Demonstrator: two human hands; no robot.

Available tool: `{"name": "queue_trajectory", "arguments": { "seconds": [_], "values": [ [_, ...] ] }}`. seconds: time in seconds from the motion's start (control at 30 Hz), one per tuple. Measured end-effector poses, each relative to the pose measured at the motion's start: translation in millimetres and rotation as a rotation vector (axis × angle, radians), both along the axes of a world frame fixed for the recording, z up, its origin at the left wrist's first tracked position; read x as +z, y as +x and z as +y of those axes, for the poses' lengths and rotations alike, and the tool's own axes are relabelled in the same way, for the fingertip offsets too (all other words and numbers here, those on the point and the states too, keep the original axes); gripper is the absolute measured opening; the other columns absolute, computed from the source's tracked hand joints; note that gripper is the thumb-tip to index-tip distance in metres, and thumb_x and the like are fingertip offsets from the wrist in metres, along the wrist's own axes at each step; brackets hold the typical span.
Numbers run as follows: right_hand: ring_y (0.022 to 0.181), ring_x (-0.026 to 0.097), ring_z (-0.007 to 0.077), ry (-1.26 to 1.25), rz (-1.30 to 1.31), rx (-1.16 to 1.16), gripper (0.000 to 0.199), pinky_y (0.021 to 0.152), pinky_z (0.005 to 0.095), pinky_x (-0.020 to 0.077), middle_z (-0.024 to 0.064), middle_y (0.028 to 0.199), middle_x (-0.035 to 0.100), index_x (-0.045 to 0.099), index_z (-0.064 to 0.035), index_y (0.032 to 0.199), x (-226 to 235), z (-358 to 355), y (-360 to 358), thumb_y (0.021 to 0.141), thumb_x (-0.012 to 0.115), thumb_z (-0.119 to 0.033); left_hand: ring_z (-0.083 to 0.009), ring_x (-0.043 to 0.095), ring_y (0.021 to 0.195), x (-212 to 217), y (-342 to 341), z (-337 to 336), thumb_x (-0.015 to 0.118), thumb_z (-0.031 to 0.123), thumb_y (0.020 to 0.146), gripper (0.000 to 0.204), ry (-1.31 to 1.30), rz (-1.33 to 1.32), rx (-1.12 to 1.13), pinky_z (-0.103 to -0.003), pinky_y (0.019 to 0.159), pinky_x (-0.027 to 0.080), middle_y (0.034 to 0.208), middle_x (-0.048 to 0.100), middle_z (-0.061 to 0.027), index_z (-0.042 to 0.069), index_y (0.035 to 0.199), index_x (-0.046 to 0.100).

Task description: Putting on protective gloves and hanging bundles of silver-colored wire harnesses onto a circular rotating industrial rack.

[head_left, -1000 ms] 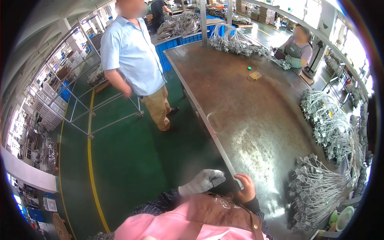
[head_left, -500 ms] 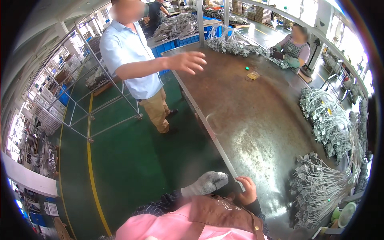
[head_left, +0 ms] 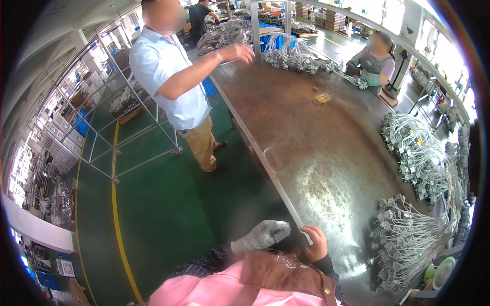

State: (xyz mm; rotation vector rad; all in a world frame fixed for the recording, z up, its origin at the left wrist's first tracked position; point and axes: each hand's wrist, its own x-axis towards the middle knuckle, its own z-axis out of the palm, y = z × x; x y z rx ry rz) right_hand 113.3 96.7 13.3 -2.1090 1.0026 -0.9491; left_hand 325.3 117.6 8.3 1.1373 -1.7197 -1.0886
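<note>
My left hand [head_left: 262,235], in a pale grey work glove, hovers in front of my apron just off the table's left edge. Its fingers are curled into a loose fist, and nothing sticks out of it. Bare, my right hand [head_left: 316,244] holds the near end of the metal table edge [head_left: 286,198], fingers bent over the rim. Beyond both hands stretches the large brown-grey metal tabletop [head_left: 306,148]. On its right side, nearest my right hand, lies a heap of white cables with small metal-coloured connectors [head_left: 400,242].
More bundled cables [head_left: 416,153] line the table's right side; others [head_left: 298,56] lie along its far end. A person in a light blue shirt [head_left: 171,76] stands left of the table. Another, wearing green gloves [head_left: 371,78], works across it. A metal-tube frame [head_left: 115,178] stands on the green floor.
The person in the blue shirt has raised and drawn back the outstretched hand, bending the arm. The bright green spot on the tabletop now looks dark. My hands have hardly moved.
</note>
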Motion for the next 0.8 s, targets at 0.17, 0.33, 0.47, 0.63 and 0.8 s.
{"name": "queue_trajectory", "arguments": {
  "seconds": [0.17,0.33,0.47,0.63,0.8],
  "values": [
    [0.087,0.055,0.0344,-0.022,-0.010,0.005,0.039,0.077,0.0399,0.0459,0.0149,0.094,0.059,0.060,-0.0033,0.097,-1.0,0.3,1.8,0.059,0.055,0.003,-0.0180,0.059,0.075,0.0,1.0,1.0,0.057,0.012,0.086,0.013,-0.012,-0.005,-0.012,-0.029,0.069,0.047,0.080,0.061,-0.0119,-0.001,0.090,0.059],
    [0.087,0.056,0.0341,-0.030,-0.015,0.002,0.038,0.077,0.0396,0.0460,0.0147,0.094,0.060,0.060,-0.0032,0.096,0.1,-0.3,1.0,0.059,0.056,0.003,-0.0192,0.058,0.072,-2.9,-0.9,0.0,0.055,0.014,0.087,0.015,-0.003,0.011,-0.018,-0.030,0.067,0.046,0.078,0.059,-0.0125,-0.001,0.088,0.057],
    [0.087,0.056,0.0337,-0.025,-0.026,-0.007,0.037,0.077,0.0392,0.0460,0.0145,0.094,0.060,0.060,-0.0032,0.096,2.6,0.5,0.6,0.060,0.056,0.003,-0.0214,0.057,0.071,1.7,-1.1,-0.9,0.054,0.015,0.087,0.017,-0.015,0.010,-0.028,-0.031,0.066,0.046,0.078,0.058,-0.0136,-0.001,0.088,0.057],
    [0.086,0.056,0.0336,-0.024,-0.017,-0.009,0.036,0.076,0.0393,0.0459,0.0142,0.094,0.060,0.060,-0.0032,0.095,2.6,-1.4,-0.2,0.059,0.057,0.003,-0.0242,0.058,0.072,3.9,-1.4,-3.5,0.054,0.016,0.087,0.017,-0.015,-0.028,-0.026,-0.032,0.066,0.046,0.079,0.059,-0.0151,0.000,0.089,0.058],
    [0.086,0.055,0.0336,-0.025,-0.022,-0.002,0.039,0.077,0.0395,0.0457,0.0142,0.094,0.059,0.060,-0.0032,0.096,0.3,-2.1,4.1,0.058,0.056,0.004,-0.0249,0.059,0.074,4.3,2.0,-4.1,0.055,0.016,0.087,0.017,-0.009,-0.017,-0.028,-0.032,0.068,0.047,0.080,0.059,-0.0154,0.000,0.090,0.058]
  ]
}}
